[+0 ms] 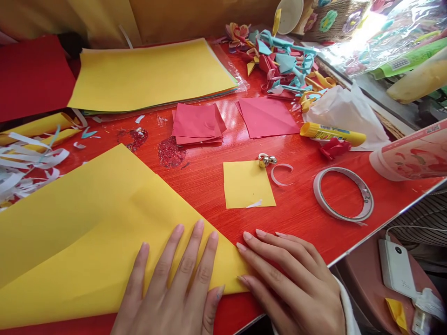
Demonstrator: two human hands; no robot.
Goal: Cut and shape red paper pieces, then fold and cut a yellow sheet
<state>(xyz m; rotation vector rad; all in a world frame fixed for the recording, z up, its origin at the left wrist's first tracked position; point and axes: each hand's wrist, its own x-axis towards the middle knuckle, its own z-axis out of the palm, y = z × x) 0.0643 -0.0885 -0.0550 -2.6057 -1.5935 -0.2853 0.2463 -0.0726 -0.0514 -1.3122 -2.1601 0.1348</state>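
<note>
A large sheet of yellow paper [104, 218] covers the near left of the red table, folded over at an angle so that one layer lies across another. My left hand [178, 279] rests flat on it with the fingers spread. At the sheet's right-hand corner lies my right hand [289, 274], fingers stretched out, the thumb and fingertips touching the paper's edge. Beyond the hands sits a small yellow square [247, 186] with a white scrap on it and a silver-beaded hair tie [267, 160] at its upper corner.
Behind are a stack of yellow sheets [150, 77], pink paper squares [195, 122] and more pink squares [268, 116]. To the right are a tape roll [317, 188], a glue stick [335, 134] and a pink cup [412, 156]. Folded paper pieces [286, 63] pile up at the back; white strips [28, 160] lie left.
</note>
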